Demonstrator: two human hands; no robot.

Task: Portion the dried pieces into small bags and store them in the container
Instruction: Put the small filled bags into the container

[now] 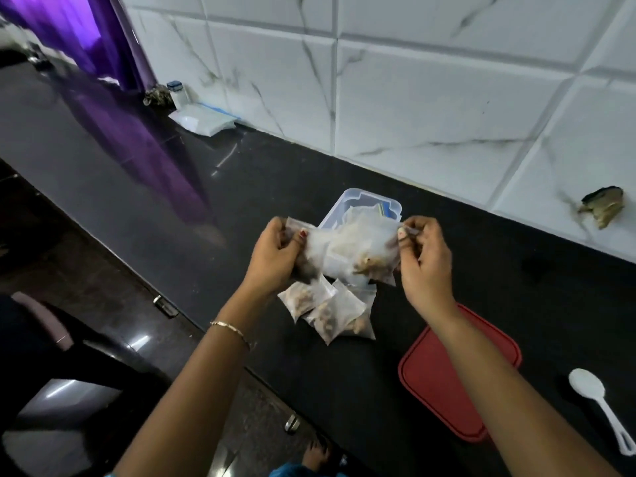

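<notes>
Clear bag (347, 249) of dried pieces stretches between left hand (275, 256) and right hand (425, 259), each grip pinching a top corner

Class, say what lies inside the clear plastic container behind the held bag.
Inside the clear container, pale small bags and a blue-striped edge show at its far end. The held bag covers the rest, so a count is impossible.

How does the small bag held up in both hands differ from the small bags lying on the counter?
1. The held bag is lifted above the clear container; the counter bags lie flat on the dark counter.
2. The held bag is pinched at its top corners by the left hand and right hand; nothing touches the counter bags.

Both are clear and hold brownish dried pieces.
</notes>
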